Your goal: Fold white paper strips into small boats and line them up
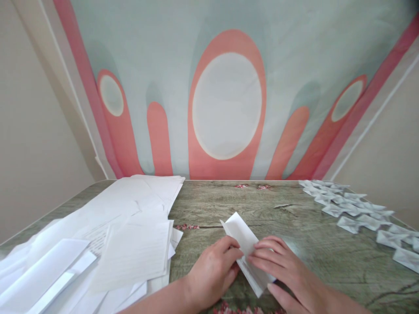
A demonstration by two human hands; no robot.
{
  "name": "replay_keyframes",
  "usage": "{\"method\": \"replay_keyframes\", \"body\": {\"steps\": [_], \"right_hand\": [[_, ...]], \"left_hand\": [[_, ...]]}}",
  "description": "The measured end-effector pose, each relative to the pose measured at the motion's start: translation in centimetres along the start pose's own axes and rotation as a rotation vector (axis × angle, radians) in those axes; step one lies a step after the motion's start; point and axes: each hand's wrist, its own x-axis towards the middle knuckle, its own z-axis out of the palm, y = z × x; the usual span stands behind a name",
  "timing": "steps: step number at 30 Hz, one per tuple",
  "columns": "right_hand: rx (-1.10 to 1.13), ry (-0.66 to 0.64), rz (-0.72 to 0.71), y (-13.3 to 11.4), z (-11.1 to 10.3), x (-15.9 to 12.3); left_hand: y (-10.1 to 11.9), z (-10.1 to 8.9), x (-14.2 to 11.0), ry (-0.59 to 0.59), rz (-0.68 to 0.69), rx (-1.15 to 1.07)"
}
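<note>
A white sheet of paper (240, 229), folded lengthwise and partly opened along its crease, lies slanted above the wooden-patterned tabletop. My left hand (216, 266) pinches its left edge, thumb and fingers closed near the fold. From the other side, my right hand (284, 270) holds the paper, its fingers laid across the right flap and its thumb by the lower right corner. Part of the sheet is hidden beneath the fingers.
Loose white papers (131, 257), some with lines or print, are piled at the left. Rows of small folded paper pieces (350, 224) occupy the right side. Behind the wood-grain table (203, 205) stands a green-and-coral patterned backdrop (225, 170).
</note>
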Motion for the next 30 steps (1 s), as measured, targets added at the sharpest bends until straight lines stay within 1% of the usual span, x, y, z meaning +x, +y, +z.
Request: {"method": "replay_keyframes", "body": {"steps": [2, 4, 7, 11, 16, 21, 25, 27, 30], "right_hand": [[0.036, -0.052, 0.018, 0.4, 0.2, -0.4], [0.067, -0.074, 0.064, 1.1, 1.0, -1.0], [0.072, -0.058, 0.143, 2.2, 2.3, -1.6], [0.058, -0.024, 0.142, 3.6, 3.2, -1.7], [0.057, 0.042, 0.12, 4.3, 3.4, -1.7], [0.083, 0.028, 0.149, 4.4, 3.5, -1.9], [0.159, 0.07, 0.159, 4.6, 3.6, -1.8], [0.204, 0.102, 0.198, 4.5, 3.6, -1.7], [0.257, 0.129, 0.302, 4.1, 3.4, -1.3]], "left_hand": [[-0.2, 0.0, 0.0, 0.004, -0.012, -0.043], [-0.5, 0.2, 0.0, 0.011, -0.022, -0.085], [-0.7, 0.3, 0.0, 0.022, -0.029, -0.133], [-0.9, 0.4, 0.0, 0.019, -0.025, -0.158], [-1.0, 0.5, 0.1, 0.034, -0.016, -0.179], [-1.3, 0.8, 0.1, 0.074, -0.06, -0.106], [-1.4, 0.8, 0.3, 0.09, -0.088, -0.096], [-1.3, 0.7, 0.4, 0.099, -0.098, -0.095], [-1.2, 0.5, 0.5, 0.11, -0.11, -0.082]]}}
